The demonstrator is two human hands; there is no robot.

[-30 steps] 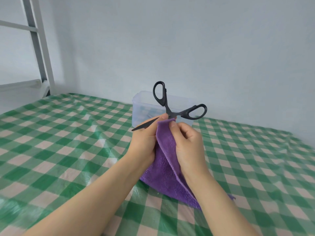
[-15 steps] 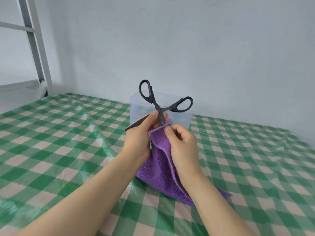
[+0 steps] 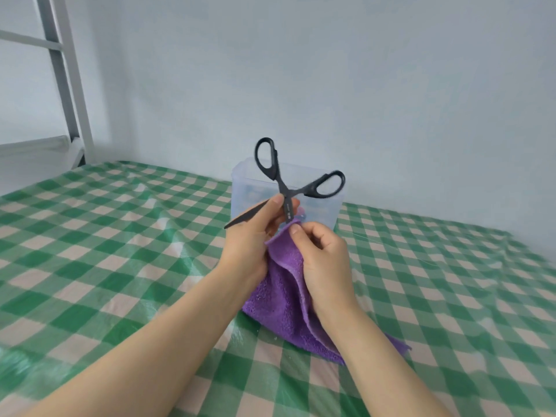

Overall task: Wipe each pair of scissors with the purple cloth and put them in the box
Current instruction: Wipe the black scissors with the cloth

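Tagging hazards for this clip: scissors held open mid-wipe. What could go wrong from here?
1. The scissors are spread open and the left hand holds them by a bare blade near the pivot. A slipping grip could cut a finger.
2. The right hand pinches the purple cloth around the other blade. A snag might jerk the scissors loose or nick the cloth.

A glossy green-and-cream checked plastic tablecloth (image 3: 90, 236) covers the counter across the lower frame, wrinkled in places. Behind it rises a plain pale blue wall (image 3: 376, 85). A grey-and-white metal ladder frame (image 3: 64, 76) stands upper left.
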